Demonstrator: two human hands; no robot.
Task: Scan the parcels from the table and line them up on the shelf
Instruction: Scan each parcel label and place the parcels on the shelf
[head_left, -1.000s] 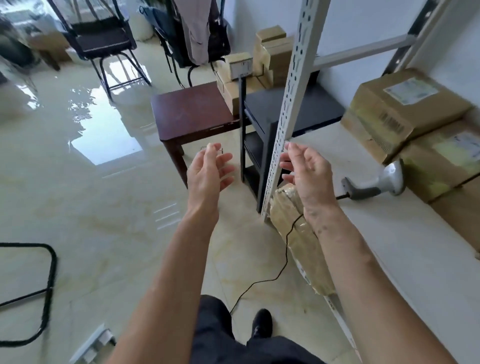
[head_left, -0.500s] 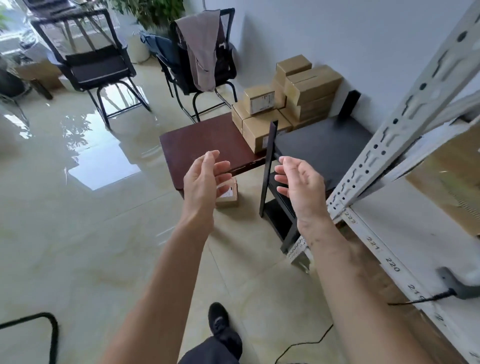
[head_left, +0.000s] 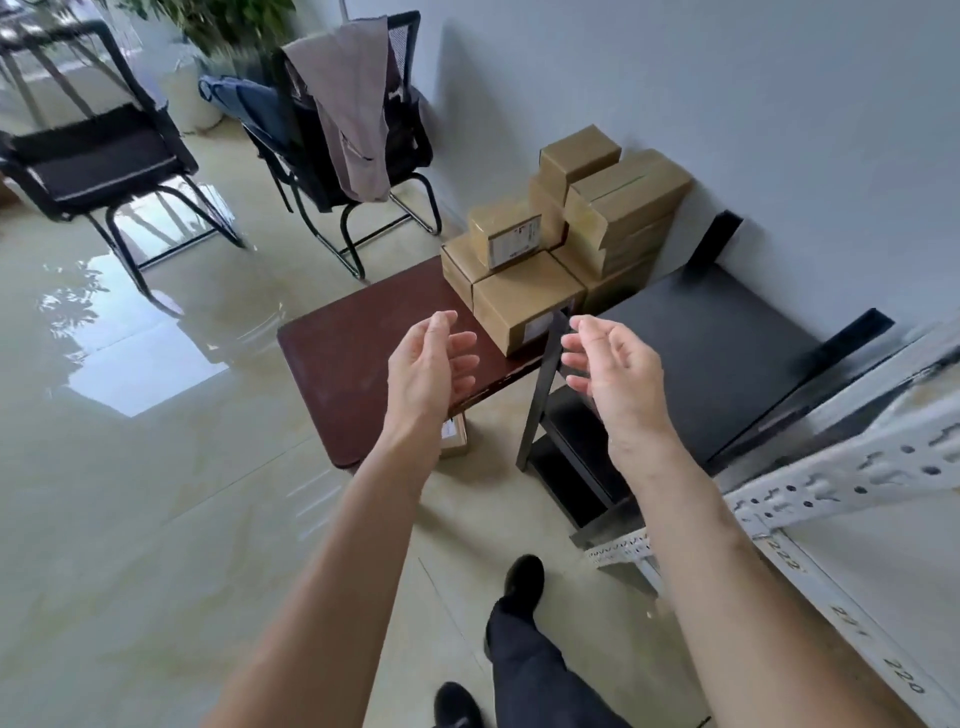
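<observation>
The left hand (head_left: 426, 364) and the right hand (head_left: 615, 364) are reaching forward, relaxed and holding nothing. The cardboard parcels (head_left: 561, 244) are sitting stacked on the brown worktop (head_left: 363, 338); they are probably stiff and light, best gripped by opposite sides. Compared with before, the stack is looking closer, and the scanner is gone from view.

Bare counter (head_left: 363, 343) lies between the hands and the stacked parcels (head_left: 561, 244), open from above. The black rack's slanted upright (head_left: 543, 384) stands just beside the right hand (head_left: 618, 369); the white shelf post (head_left: 852, 483) crosses low at right.
</observation>
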